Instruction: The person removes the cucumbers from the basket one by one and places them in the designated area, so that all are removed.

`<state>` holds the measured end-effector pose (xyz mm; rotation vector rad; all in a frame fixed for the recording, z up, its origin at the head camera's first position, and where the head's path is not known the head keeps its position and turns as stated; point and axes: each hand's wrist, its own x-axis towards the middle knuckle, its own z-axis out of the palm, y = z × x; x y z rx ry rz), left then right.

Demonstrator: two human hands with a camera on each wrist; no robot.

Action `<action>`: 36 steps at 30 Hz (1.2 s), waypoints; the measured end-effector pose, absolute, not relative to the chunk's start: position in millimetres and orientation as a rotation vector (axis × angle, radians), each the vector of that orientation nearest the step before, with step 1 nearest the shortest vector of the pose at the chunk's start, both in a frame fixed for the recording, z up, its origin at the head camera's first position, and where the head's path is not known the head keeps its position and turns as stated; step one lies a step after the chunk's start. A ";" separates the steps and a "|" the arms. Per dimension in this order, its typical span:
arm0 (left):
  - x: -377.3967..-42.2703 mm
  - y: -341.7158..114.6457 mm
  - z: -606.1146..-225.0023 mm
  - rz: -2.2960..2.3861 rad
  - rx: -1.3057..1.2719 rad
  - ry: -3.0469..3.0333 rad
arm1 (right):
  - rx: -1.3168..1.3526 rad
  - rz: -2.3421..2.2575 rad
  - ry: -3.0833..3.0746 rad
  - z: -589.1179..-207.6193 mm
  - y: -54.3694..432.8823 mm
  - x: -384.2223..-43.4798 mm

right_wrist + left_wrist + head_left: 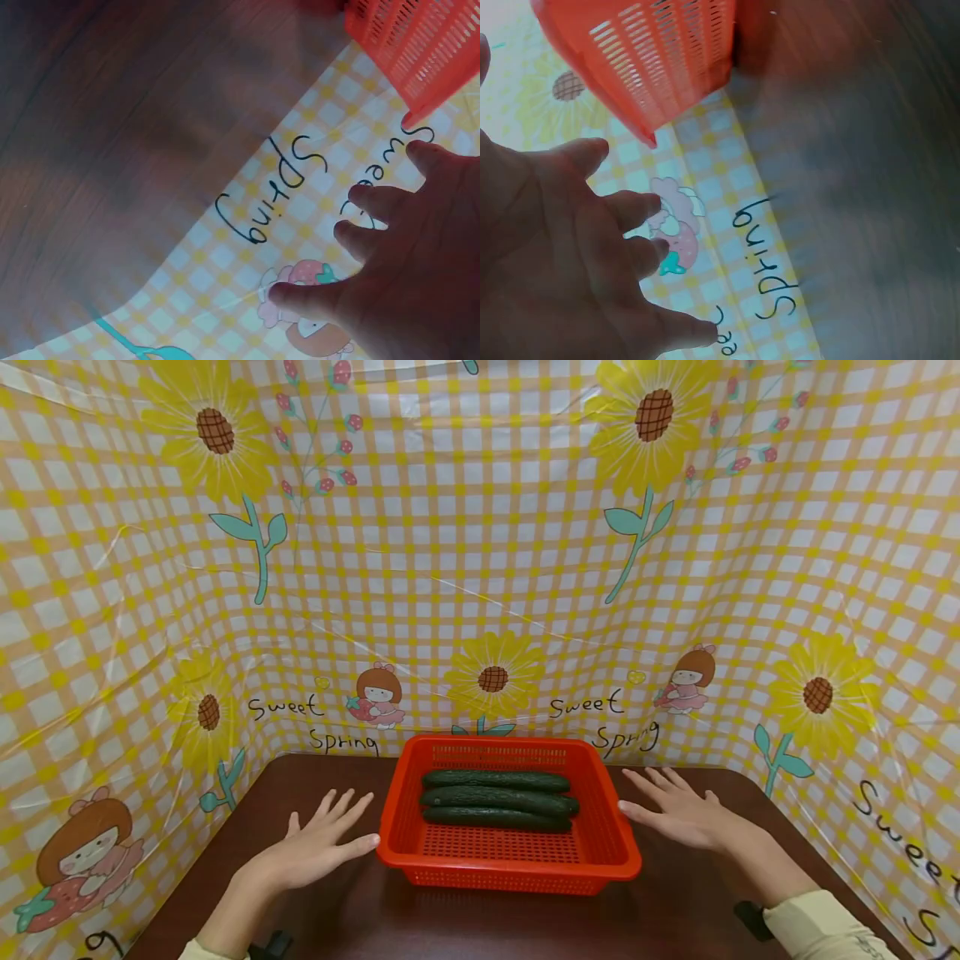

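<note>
A red plastic basket [510, 867] with slotted walls stands on the table in the head view. Inside it lie three dark green cucumbers [498, 798], side by side and lengthwise. My left hand [311, 852] is spread flat at the basket's left side, thumb tip close to the rim. On the other side my right hand [678, 810] is spread too, its thumb near the right rim. Both hands hold nothing. In the left wrist view the basket's wall [667, 60] shows beyond the fingers; the right wrist view has its corner [420, 52] at upper right.
The dark brown table [517, 927] extends around the basket. A checkered cloth [480, 560] printed with sunflowers and girls hangs behind and along both sides. Dark wrist-camera pieces sit under the left wrist [273, 945] and the right wrist [752, 920].
</note>
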<state>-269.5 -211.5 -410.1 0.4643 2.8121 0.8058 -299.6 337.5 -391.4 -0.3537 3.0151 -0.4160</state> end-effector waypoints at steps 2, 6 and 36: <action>-271.2 -209.2 -407.5 0.796 0.445 2.840 | -0.380 -0.386 3.045 -389.7 335.6 -300.7; -274.0 -204.3 -401.4 0.820 0.419 2.896 | -0.412 -0.432 3.074 -385.3 331.3 -302.9; -290.0 -194.4 -430.5 1.563 0.631 2.445 | -0.520 -0.912 3.052 -370.4 298.6 -326.8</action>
